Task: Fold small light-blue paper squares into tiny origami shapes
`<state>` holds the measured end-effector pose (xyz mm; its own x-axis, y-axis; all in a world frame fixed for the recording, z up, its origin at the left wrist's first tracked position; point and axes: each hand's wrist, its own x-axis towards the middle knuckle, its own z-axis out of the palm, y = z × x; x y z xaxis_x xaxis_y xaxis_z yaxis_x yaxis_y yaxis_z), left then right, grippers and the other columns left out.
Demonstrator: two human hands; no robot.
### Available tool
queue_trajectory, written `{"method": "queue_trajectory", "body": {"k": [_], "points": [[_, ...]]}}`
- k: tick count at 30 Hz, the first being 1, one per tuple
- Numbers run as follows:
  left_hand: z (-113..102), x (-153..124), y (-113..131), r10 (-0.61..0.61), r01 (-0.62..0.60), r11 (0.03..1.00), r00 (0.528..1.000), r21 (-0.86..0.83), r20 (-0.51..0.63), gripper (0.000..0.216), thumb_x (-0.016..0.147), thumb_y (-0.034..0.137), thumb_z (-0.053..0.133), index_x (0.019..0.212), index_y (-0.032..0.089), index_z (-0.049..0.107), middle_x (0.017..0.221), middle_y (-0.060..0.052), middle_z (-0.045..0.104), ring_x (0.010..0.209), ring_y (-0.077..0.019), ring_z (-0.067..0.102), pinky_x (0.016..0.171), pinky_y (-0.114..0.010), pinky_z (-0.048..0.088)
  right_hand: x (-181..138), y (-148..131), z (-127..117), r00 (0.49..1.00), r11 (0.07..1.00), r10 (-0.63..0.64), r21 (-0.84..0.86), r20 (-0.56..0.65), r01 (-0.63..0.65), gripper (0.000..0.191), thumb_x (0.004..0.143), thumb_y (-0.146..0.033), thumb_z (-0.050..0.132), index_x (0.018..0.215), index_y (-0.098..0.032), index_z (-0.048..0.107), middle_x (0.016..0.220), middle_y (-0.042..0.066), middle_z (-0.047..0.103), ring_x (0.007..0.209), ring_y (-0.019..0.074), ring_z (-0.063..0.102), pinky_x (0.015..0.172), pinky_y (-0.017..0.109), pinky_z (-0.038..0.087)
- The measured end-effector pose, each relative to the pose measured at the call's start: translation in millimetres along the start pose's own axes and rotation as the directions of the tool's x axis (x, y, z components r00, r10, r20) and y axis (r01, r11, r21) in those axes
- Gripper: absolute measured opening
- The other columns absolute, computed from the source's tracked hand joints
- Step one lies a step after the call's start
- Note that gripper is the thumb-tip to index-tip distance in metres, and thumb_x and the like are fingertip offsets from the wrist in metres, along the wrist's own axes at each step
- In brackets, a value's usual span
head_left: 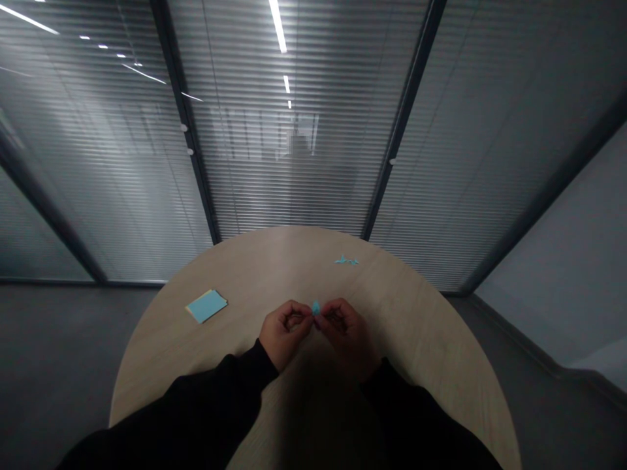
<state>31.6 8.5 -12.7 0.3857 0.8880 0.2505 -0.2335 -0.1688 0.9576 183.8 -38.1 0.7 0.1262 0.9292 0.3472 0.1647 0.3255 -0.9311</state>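
Observation:
Between my two hands, above the middle of the table, is a small folded piece of blue paper (pixel 316 307). My left hand (pixel 285 331) pinches its left side between thumb and fingertips. On the other side my right hand (pixel 349 334) grips it the same way, thumb against the fingers. The fingertips hide much of the paper, so its exact folded shape cannot be made out.
A stack of blue and yellowish paper sheets (pixel 208 306) lies to the left on the round wooden table (pixel 274 261). Small folded blue paper pieces (pixel 347 260) sit near the far edge. Glass panels with blinds (pixel 294 176) stand behind the table.

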Motion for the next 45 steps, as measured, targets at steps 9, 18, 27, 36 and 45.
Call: {"method": "queue_trajectory", "body": {"k": [9, 18, 27, 36, 45], "points": [[4.9, 2.2, 8.4, 0.001, 0.001, 0.999, 0.999, 0.034, -0.046, 0.027, 0.072, 0.031, 0.075, 0.090, 0.015, 0.062, 0.076, -0.002, 0.067, 0.066, -0.0114, 0.062, 0.063, -0.023, 0.048, 2.1, 1.6, 0.3, 0.998, 0.994, 0.055, 0.096, 0.033, -0.058, 0.033, 0.080, -0.038, 0.069, 0.103, -0.020, 0.053, 0.078, 0.003, 0.068, 0.073, 0.0173, 0.066, 0.069, 0.029, 0.051], [0.4, 3.6, 8.2, -0.062, 0.063, 0.997, 0.998, 0.041, -0.015, 0.029, 0.075, 0.040, 0.072, 0.088, 0.014, 0.069, 0.070, -0.004, 0.070, 0.063, -0.0137, 0.063, 0.061, -0.025, 0.049, 3.3, -2.2, -1.9, 0.988, 0.983, 0.148, 0.107, 0.049, -0.152, 0.025, 0.074, -0.040, 0.073, 0.080, -0.018, 0.063, 0.068, 0.000, 0.064, 0.064, 0.0142, 0.060, 0.064, 0.027, 0.048], [-3.1, 6.0, 1.9, -0.296, 0.322, 0.897, 0.946, -0.301, 0.129, 0.042, 0.059, 0.035, 0.086, 0.090, 0.011, 0.069, 0.074, -0.005, 0.071, 0.065, -0.0136, 0.065, 0.065, -0.026, 0.050, 5.7, -4.1, -12.3, 0.930, 0.923, 0.304, 0.180, 0.205, -0.341, 0.032, 0.067, -0.041, 0.079, 0.076, -0.017, 0.061, 0.063, -0.002, 0.065, 0.060, 0.0127, 0.060, 0.062, 0.027, 0.048], [-6.6, 3.8, 9.5, -0.396, 0.538, 0.749, 0.832, -0.386, 0.389, 0.034, 0.058, 0.027, 0.089, 0.080, 0.008, 0.070, 0.070, -0.005, 0.070, 0.062, -0.0111, 0.065, 0.065, -0.022, 0.051, 2.6, -2.3, -16.9, 0.870, 0.874, 0.330, 0.229, 0.366, -0.428, 0.032, 0.067, -0.039, 0.081, 0.071, -0.017, 0.058, 0.062, -0.003, 0.063, 0.057, 0.0109, 0.059, 0.058, 0.024, 0.045], [-11.0, 5.4, 7.8, -0.413, 0.515, 0.804, 0.843, -0.298, 0.344, 0.039, 0.057, 0.031, 0.089, 0.080, 0.009, 0.066, 0.068, -0.004, 0.070, 0.060, -0.0113, 0.065, 0.062, -0.023, 0.050, 4.1, -3.2, -19.9, 0.901, 0.940, 0.253, 0.130, 0.352, -0.315, 0.029, 0.072, -0.039, 0.078, 0.074, -0.016, 0.061, 0.064, -0.002, 0.064, 0.061, 0.0118, 0.060, 0.062, 0.025, 0.046]]}}
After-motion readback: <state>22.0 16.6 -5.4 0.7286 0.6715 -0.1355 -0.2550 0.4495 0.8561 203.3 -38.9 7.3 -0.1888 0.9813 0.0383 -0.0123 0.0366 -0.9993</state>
